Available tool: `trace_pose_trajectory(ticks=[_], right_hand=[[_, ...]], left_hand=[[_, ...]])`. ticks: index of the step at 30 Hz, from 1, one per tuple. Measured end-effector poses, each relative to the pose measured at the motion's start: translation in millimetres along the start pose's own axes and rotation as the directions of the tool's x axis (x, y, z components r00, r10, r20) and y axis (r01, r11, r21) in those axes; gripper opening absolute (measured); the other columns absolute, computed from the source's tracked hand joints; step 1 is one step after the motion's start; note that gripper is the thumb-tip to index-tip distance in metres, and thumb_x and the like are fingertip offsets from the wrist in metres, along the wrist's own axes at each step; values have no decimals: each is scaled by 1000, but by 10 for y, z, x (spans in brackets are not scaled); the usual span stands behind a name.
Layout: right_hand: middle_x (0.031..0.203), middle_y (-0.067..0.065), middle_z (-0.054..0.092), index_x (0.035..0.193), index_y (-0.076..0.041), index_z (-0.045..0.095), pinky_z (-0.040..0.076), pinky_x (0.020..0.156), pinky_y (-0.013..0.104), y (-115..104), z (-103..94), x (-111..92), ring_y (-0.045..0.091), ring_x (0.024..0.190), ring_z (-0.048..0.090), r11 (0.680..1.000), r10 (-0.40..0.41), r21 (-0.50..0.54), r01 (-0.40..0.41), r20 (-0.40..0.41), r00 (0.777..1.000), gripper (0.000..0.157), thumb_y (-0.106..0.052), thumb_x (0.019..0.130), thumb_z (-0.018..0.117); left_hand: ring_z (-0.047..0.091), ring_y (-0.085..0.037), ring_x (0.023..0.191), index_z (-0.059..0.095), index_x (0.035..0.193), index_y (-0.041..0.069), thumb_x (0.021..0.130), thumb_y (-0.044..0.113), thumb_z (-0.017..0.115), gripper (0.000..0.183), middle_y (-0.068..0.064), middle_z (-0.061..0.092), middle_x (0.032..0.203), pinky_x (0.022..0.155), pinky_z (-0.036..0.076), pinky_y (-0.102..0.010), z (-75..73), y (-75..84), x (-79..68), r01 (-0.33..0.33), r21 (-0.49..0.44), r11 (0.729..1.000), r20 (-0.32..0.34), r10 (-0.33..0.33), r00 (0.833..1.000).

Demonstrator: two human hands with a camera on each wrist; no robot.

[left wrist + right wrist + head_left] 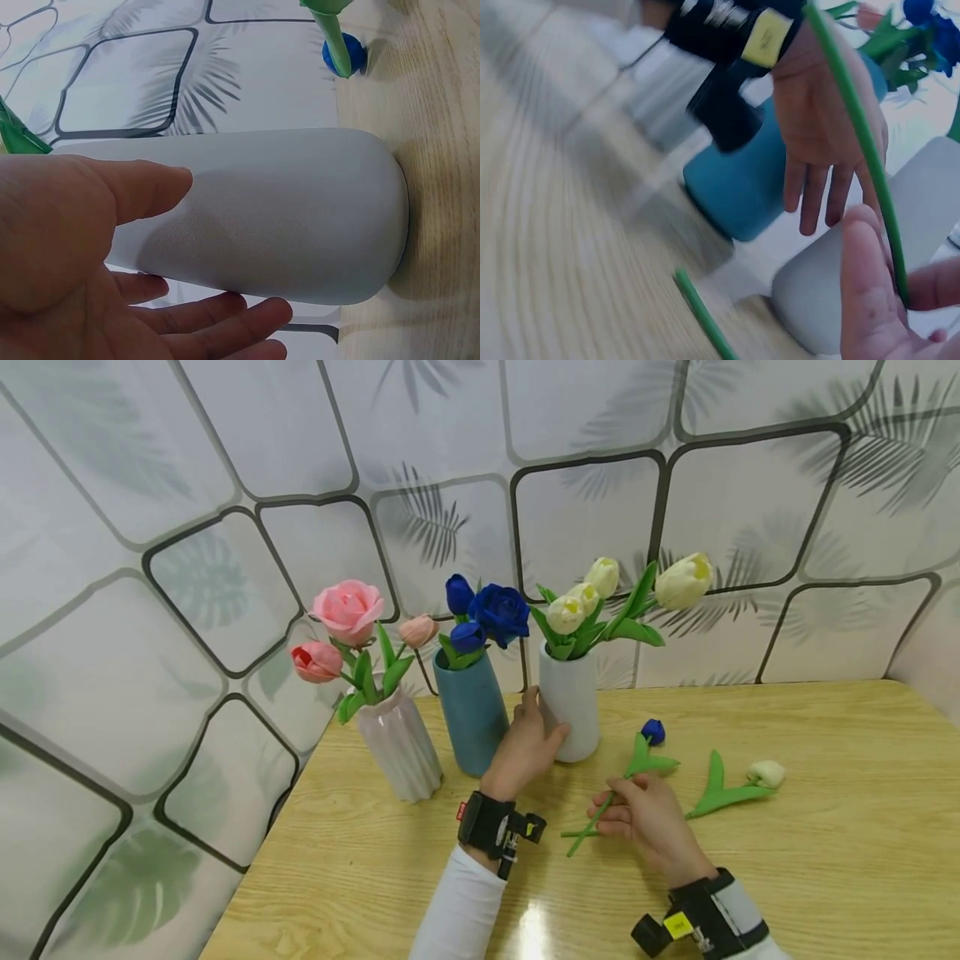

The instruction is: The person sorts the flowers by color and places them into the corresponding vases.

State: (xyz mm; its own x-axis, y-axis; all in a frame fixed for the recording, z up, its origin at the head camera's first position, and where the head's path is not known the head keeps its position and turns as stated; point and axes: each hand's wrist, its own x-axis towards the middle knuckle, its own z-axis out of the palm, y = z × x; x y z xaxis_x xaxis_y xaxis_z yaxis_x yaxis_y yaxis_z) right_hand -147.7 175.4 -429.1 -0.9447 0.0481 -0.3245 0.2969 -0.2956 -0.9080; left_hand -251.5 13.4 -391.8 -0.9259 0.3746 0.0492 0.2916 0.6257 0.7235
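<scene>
My left hand (525,747) is at the left side of the white vase (570,702). In the left wrist view its thumb lies over the vase's wall (300,217) and the other fingers stretch along the vase's edge, loosely spread. That vase stands upright and bears several pale yellow tulips (577,606). My right hand (656,822) pinches the green stem (859,124) of a blue artificial flower (654,732) between thumb and fingers, its bud pointing away over the table. Beside that hand a white tulip (765,774) lies on the table, its stem passing behind the hand.
Left of the white vase stands a blue vase (471,714) with blue flowers (498,614). Farther left is a ribbed pale vase (401,747) with pink flowers (347,612). A patterned backdrop (592,518) rises behind the wooden table (360,877).
</scene>
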Motion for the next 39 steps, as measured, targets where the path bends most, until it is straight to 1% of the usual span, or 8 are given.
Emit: trace_pose_trajectory(ticks=[6, 14, 23, 26, 30, 32, 34, 39], right_hand=[[83, 0, 66, 123, -6, 34, 58, 67, 24, 24, -48, 10, 10, 74, 69, 984, 64, 169, -62, -10, 998, 22, -23, 110, 32], [89, 0, 71, 136, -2, 36, 57, 69, 23, 43, -102, 24, 10, 81, 70, 983, 54, 176, -57, 22, 998, 34, -24, 110, 34], [91, -4, 67, 103, -14, 63, 51, 61, 14, -9, -123, 16, 3, 72, 62, 921, 68, 368, -130, 174, 982, 25, -23, 109, 40], [90, -3, 69, 101, -13, 67, 52, 60, 13, -31, -153, 8, 3, 69, 64, 845, -12, 510, -163, 323, 946, 32, -23, 110, 37], [97, 2, 73, 110, -7, 70, 56, 69, 19, -92, -205, -21, 9, 77, 69, 699, -169, 656, -283, 537, 826, 41, -24, 110, 32], [100, 4, 73, 114, -6, 69, 55, 69, 20, -153, -221, -55, 11, 76, 67, 664, -211, 679, -314, 572, 793, 42, -24, 110, 31], [100, 6, 73, 116, -6, 67, 50, 63, 18, -231, -236, -104, 10, 72, 61, 661, -233, 688, -299, 567, 790, 41, -23, 110, 31], [100, 6, 71, 115, -5, 67, 41, 56, 19, -404, -283, -207, 11, 67, 58, 720, -274, 678, -149, 475, 836, 37, -19, 110, 32]], left_hand=[[51, -38, 130, 10, 158, 4, 104, 31, 53, 74, -30, 31, 153, 96, 50, -48, 0, 8, -3, 7, -8, 1000, 3, -7, 1000], [52, -38, 129, 11, 158, 2, 104, 30, 54, 74, -31, 32, 152, 94, 51, -47, 7, 2, 3, -2, 1, 1000, -3, 2, 1000], [55, -38, 125, 11, 158, 1, 104, 29, 53, 73, -31, 33, 152, 91, 53, -46, 9, -5, 8, -12, 20, 1000, -5, 12, 1000], [55, -38, 125, 11, 158, 1, 104, 29, 53, 73, -32, 33, 152, 90, 53, -45, 8, -8, 8, -10, 19, 1000, -3, 10, 1000], [55, -38, 125, 11, 158, 2, 104, 29, 52, 73, -31, 33, 152, 89, 53, -45, 3, -2, 9, -6, 17, 1000, 2, 6, 1000], [55, -38, 125, 11, 158, 3, 104, 29, 53, 72, -31, 33, 152, 89, 53, -45, 1, 1, 12, -5, 16, 1000, 5, 5, 1000], [55, -38, 125, 12, 158, 3, 104, 29, 53, 72, -31, 34, 151, 89, 53, -45, -1, 6, 11, -3, 15, 1000, 5, 3, 1000], [56, -38, 124, 12, 158, 3, 104, 29, 53, 72, -31, 33, 151, 88, 53, -45, -3, 15, 7, 4, 12, 1000, 6, -4, 1000]])
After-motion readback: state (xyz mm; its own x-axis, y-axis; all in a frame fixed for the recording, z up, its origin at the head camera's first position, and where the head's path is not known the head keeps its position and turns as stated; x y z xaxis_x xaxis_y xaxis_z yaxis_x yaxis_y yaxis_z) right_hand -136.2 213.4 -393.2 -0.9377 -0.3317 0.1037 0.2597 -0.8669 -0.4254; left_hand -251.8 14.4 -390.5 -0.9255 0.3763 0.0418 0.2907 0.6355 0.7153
